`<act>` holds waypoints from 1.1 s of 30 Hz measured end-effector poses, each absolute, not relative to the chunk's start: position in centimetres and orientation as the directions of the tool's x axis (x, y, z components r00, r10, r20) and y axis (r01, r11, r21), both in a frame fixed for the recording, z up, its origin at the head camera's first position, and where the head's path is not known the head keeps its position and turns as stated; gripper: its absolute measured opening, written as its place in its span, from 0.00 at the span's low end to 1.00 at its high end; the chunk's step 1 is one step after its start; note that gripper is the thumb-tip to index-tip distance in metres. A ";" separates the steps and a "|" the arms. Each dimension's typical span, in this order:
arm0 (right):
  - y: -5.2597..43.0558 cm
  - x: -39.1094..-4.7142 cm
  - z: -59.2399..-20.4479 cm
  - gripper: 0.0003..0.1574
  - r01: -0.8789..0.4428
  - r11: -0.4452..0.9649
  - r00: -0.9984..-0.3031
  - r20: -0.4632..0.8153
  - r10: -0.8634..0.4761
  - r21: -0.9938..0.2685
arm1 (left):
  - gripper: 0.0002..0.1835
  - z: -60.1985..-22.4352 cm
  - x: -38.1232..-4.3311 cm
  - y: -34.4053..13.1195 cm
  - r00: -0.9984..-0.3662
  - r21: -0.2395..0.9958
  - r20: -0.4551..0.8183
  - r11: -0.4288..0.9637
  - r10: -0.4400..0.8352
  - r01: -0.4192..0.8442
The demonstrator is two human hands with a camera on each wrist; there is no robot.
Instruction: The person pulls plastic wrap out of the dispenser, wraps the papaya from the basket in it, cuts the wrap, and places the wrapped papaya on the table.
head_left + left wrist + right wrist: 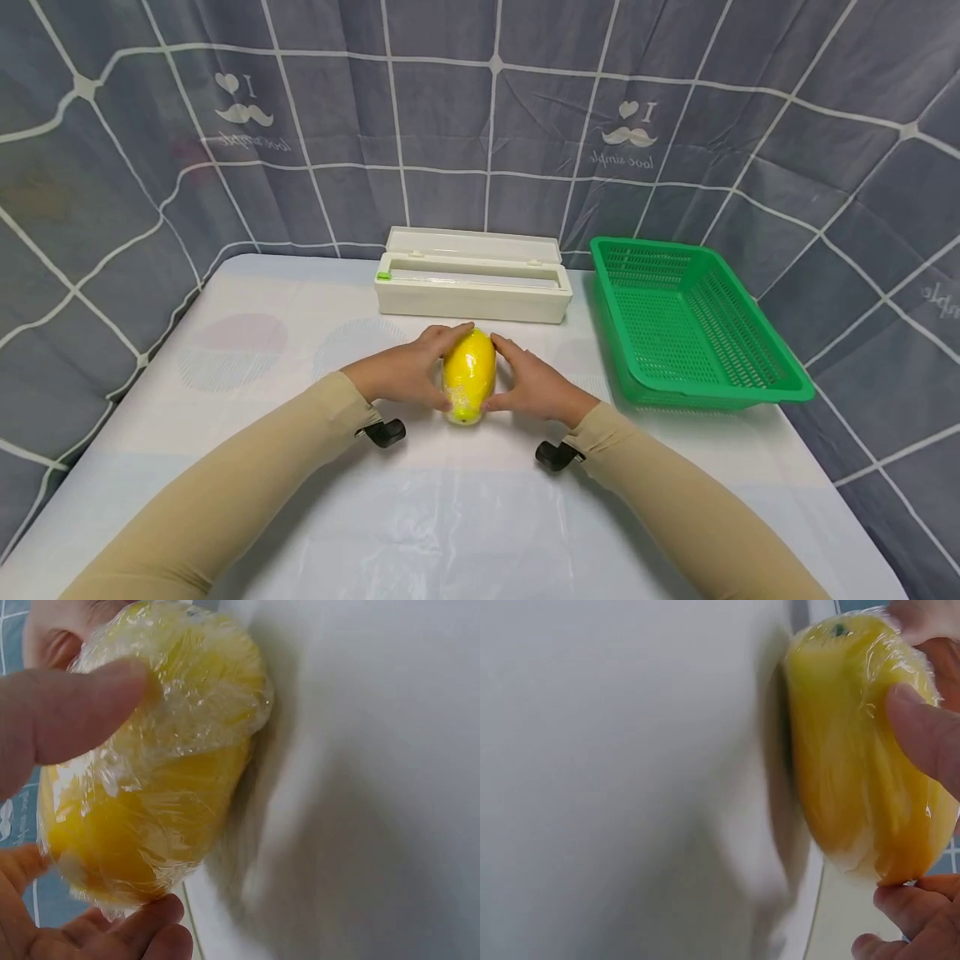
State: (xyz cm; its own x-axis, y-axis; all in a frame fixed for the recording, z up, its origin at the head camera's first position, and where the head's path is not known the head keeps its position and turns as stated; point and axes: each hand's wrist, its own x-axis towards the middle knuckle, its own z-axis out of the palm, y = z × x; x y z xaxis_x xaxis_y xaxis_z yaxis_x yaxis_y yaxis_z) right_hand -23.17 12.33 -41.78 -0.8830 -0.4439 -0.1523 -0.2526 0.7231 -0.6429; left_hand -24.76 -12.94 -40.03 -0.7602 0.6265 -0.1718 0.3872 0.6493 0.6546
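Note:
A yellow oblong fruit (471,371), wrapped in clear cling film, is held between both hands close over the middle of the table. My left hand (408,369) grips its left side, and my right hand (536,387) grips the right side. In the left wrist view, the thumb (90,709) presses on bunched, wrinkled film (202,705), while fingertips (161,907) touch the far end. Film lies smoother over the fruit (840,765) in the right wrist view, where a small dark green stem spot (839,630) shows at the near end.
Behind the hands stands a white cling film dispenser (472,304), its lid (472,243) raised and a green slider (384,276) at its left. To the right sits a green perforated plastic basket (630,350). A grey checked curtain (442,108) hangs around the white-covered table (397,533).

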 end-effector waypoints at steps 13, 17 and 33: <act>13.0 -23.4 -42.0 0.72 -0.202 0.715 -0.882 -0.193 -0.431 -0.669 | 0.63 -40.7 -25.1 -13.4 -0.756 0.670 -0.219 0.658 0.617 0.343; 13.0 -23.7 -42.3 0.74 -0.193 0.675 -0.850 -0.222 -0.477 -0.712 | 0.62 -41.0 -25.3 -13.4 -0.770 0.661 -0.203 0.664 0.605 0.348; 12.6 -22.8 -41.6 0.73 -0.260 0.697 -0.878 -0.137 -0.459 -0.668 | 0.68 -41.3 -25.3 -13.0 -0.786 0.630 -0.247 0.710 0.566 0.313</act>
State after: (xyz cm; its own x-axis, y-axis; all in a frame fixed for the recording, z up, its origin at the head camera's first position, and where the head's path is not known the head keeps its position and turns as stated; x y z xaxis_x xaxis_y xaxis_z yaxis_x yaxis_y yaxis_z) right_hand -22.77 12.57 -41.59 -0.8779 -0.4590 -0.1367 -0.2603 0.6969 -0.6682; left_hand -25.31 -12.96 -41.29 -0.7864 0.5660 -0.2474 0.3132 0.7105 0.6302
